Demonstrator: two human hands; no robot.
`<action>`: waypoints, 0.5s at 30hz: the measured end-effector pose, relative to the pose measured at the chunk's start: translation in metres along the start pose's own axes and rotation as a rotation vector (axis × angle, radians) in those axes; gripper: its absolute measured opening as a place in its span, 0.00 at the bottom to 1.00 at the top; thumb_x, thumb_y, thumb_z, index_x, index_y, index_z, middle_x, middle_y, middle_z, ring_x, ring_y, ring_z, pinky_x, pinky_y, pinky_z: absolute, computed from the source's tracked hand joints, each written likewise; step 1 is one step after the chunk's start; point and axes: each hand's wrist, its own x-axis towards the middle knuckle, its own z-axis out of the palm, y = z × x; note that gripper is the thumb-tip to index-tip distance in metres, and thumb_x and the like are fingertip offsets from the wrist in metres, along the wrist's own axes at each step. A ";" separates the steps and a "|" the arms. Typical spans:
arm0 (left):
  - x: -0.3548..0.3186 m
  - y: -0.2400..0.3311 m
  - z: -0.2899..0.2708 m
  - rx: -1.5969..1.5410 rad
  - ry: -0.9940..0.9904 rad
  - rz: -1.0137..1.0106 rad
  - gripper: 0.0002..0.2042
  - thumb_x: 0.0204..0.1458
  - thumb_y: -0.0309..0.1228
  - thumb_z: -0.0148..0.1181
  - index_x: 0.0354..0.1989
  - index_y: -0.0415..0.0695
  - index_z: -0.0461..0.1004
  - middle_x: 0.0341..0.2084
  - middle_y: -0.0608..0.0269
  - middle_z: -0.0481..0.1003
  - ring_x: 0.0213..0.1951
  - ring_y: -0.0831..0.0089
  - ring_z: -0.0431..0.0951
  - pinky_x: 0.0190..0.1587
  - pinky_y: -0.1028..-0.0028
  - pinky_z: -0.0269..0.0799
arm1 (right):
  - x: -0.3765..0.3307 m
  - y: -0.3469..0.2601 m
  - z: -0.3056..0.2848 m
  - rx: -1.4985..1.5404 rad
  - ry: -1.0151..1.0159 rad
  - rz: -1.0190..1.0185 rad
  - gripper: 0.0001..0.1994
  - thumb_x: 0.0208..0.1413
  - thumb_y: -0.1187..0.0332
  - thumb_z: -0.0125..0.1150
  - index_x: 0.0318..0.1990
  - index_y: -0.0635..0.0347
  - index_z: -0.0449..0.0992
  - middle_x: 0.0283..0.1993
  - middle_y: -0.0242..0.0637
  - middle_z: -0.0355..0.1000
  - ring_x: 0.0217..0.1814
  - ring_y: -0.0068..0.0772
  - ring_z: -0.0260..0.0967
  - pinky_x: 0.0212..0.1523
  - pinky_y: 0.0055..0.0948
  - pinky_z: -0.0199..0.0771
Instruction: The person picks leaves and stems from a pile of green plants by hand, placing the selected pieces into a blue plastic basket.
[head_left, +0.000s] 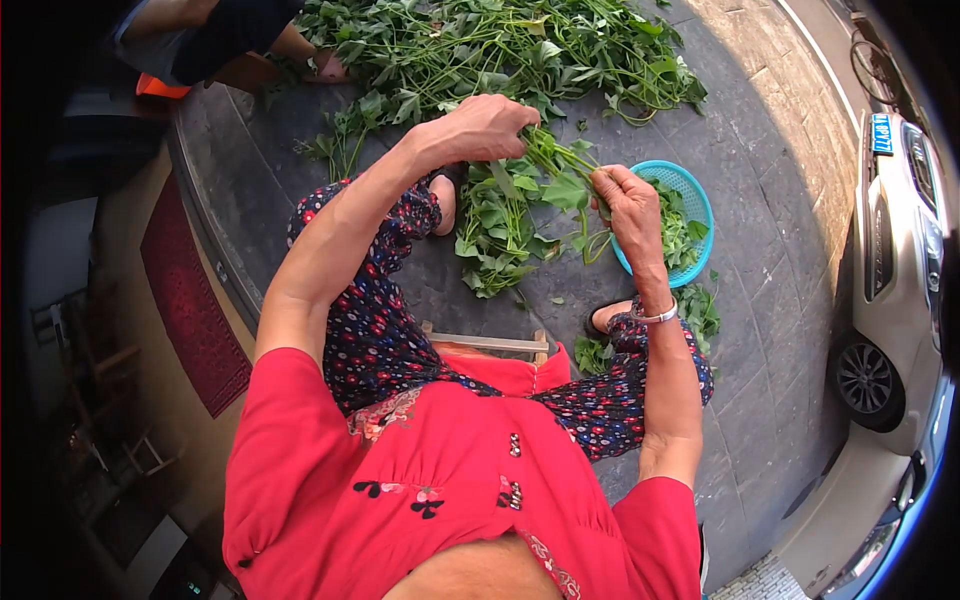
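i see the left hand [487, 127] and the right hand [630, 200] both pinching green stems [548, 152], which may tear wrongly if pulled too hard.

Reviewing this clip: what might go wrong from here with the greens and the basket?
1. The leafy stems span from the left hand to the right hand, so a hard pull could snap them unevenly.
2. In this view the right hand overlaps the edge of the turquoise basket; a careless swing might knock it.
3. Loose greens lie beside the right foot and might get trodden on.
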 end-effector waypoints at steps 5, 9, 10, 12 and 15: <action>0.003 -0.016 -0.010 -0.011 0.054 0.102 0.19 0.45 0.33 0.56 0.48 0.42 0.70 0.31 0.48 0.75 0.34 0.55 0.75 0.36 0.64 0.69 | 0.004 0.011 0.000 0.224 0.080 0.069 0.10 0.58 0.63 0.55 0.35 0.60 0.76 0.23 0.27 0.71 0.18 0.12 0.61 0.16 0.14 0.56; -0.001 -0.018 -0.025 -0.107 -0.026 0.117 0.15 0.47 0.31 0.56 0.44 0.43 0.70 0.30 0.51 0.74 0.33 0.59 0.75 0.34 0.65 0.67 | 0.004 0.014 -0.002 0.361 0.134 0.115 0.10 0.57 0.65 0.56 0.37 0.62 0.76 0.27 0.28 0.74 0.22 0.15 0.66 0.20 0.15 0.61; -0.001 -0.023 -0.023 -0.110 -0.020 0.057 0.13 0.47 0.32 0.57 0.42 0.43 0.70 0.29 0.52 0.74 0.32 0.58 0.74 0.33 0.65 0.66 | 0.004 0.017 0.000 0.360 0.199 0.081 0.10 0.57 0.65 0.56 0.38 0.63 0.76 0.30 0.30 0.74 0.28 0.18 0.70 0.23 0.17 0.66; -0.002 -0.033 -0.023 -0.033 0.037 0.049 0.13 0.47 0.33 0.57 0.42 0.43 0.70 0.29 0.52 0.74 0.32 0.57 0.74 0.33 0.65 0.66 | 0.004 0.018 -0.002 0.416 0.272 0.105 0.10 0.57 0.66 0.56 0.38 0.63 0.77 0.31 0.31 0.74 0.31 0.19 0.70 0.25 0.18 0.68; -0.009 -0.047 -0.026 0.127 0.182 0.071 0.12 0.47 0.34 0.58 0.38 0.41 0.71 0.26 0.50 0.73 0.31 0.53 0.74 0.33 0.62 0.67 | 0.007 0.024 -0.011 0.573 0.359 0.148 0.11 0.56 0.65 0.56 0.41 0.62 0.76 0.36 0.34 0.75 0.37 0.23 0.71 0.29 0.22 0.73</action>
